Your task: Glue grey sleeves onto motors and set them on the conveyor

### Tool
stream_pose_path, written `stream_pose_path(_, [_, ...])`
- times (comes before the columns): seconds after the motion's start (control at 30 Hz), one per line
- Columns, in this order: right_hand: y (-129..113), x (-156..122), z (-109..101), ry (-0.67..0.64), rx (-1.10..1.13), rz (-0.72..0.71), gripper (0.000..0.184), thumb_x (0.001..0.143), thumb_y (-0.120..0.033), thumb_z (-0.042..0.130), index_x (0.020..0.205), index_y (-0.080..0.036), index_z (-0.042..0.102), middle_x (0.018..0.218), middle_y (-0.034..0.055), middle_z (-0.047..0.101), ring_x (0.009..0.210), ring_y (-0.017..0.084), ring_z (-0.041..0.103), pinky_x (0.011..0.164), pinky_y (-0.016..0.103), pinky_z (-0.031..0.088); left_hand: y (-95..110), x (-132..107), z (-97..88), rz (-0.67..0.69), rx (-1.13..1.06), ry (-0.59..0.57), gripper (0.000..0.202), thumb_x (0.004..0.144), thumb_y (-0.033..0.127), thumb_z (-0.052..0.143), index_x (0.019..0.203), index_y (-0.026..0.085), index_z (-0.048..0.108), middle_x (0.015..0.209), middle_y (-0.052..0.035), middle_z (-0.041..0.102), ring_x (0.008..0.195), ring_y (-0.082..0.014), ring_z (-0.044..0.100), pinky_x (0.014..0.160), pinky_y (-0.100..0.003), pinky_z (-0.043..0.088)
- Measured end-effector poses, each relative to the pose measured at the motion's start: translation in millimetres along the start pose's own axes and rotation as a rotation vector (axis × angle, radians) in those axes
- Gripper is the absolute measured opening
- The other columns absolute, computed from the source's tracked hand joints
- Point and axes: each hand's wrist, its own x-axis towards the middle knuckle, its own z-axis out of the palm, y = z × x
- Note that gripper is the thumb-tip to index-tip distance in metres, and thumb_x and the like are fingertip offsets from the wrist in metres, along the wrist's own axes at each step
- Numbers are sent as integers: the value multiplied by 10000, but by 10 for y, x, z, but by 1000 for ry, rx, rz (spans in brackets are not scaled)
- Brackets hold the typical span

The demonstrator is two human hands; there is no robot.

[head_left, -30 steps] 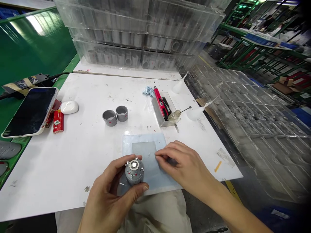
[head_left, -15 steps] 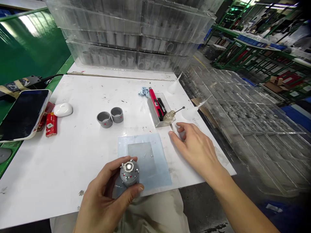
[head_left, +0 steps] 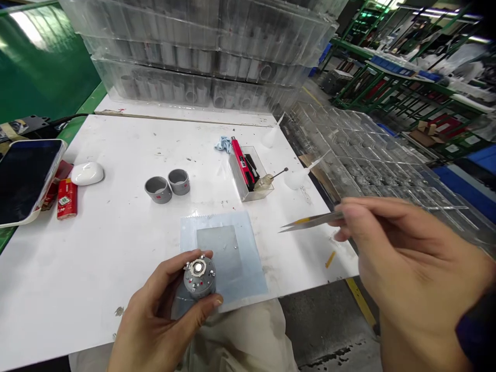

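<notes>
My left hand (head_left: 166, 310) is closed around a grey cylindrical part (head_left: 200, 278). Its top faces up, with a pale ring round a silvery centre and several small metal and red bits about the rim. Over the table's right side, my right hand (head_left: 403, 248) pinches a pair of tweezers (head_left: 313, 222), tips pointing left and slightly apart, with nothing visible between them. Beneath and beyond the grey part lies a light blue cloth (head_left: 248, 258) bearing a grey square sheet (head_left: 222, 248) with a tiny shiny piece on it. Two grey rings (head_left: 158, 195) stand farther back to the left.
A clear box (head_left: 251, 195) holds a red cutter (head_left: 242, 164) and a small bottle (head_left: 264, 182) with a thin applicator. White nozzle bottles (head_left: 296, 179) stand right of it. A phone (head_left: 29, 175), white case (head_left: 87, 173) and red lighter (head_left: 67, 199) lie left. Clear bins (head_left: 163, 88) are stacked behind.
My right hand has picked up the tweezers from beside the clear box and moved right, toward me. My left hand keeps hold of the grey part. The view has shifted slightly.
</notes>
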Motion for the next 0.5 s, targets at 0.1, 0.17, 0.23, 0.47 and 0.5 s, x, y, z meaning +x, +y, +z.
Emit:
stream_pose_path(0.1, [12,-35,113,-10,-17,15,59,994,-318,786,1046,-302,809,998,21,774,744,208,686,692,384,567,0,4,-6,-6,3,-6,396,798,356,909,1173,345,782,1232,20,842,1091,-187,793,928,-211,633])
stream_pose_path(0.17, [90,-58,159,-129,-16,11,59,1003,-328,771,1041,-295,801,1052,16,787,815,204,714,722,356,597,9,5,-6,-5,10,-7,408,790,349,911,1178,338,785,1218,10,846,1083,-200,799,914,-226,642])
stream_pose_path(0.23, [192,-83,161,-252,-34,25,66,1001,-343,772,1035,-292,796,1084,5,799,834,188,730,722,322,610,20,4,-2,-1,9,0,419,786,336,910,1186,341,784,1196,10,853,1078,-210,804,909,-240,647])
stream_pose_path(0.47, [230,-286,287,-236,200,207,142,975,-320,815,1106,-283,775,1070,8,844,899,175,806,824,267,672,42,-7,11,-4,7,10,411,780,321,907,1173,346,791,1181,15,859,1092,-218,807,915,-245,649])
stream_pose_path(0.5, [183,-328,349,-249,310,248,149,976,-305,814,1109,-278,751,1049,11,848,903,173,815,816,254,679,43,-8,12,-2,15,10,412,781,325,908,1176,341,790,1183,9,858,1092,-223,806,914,-252,651])
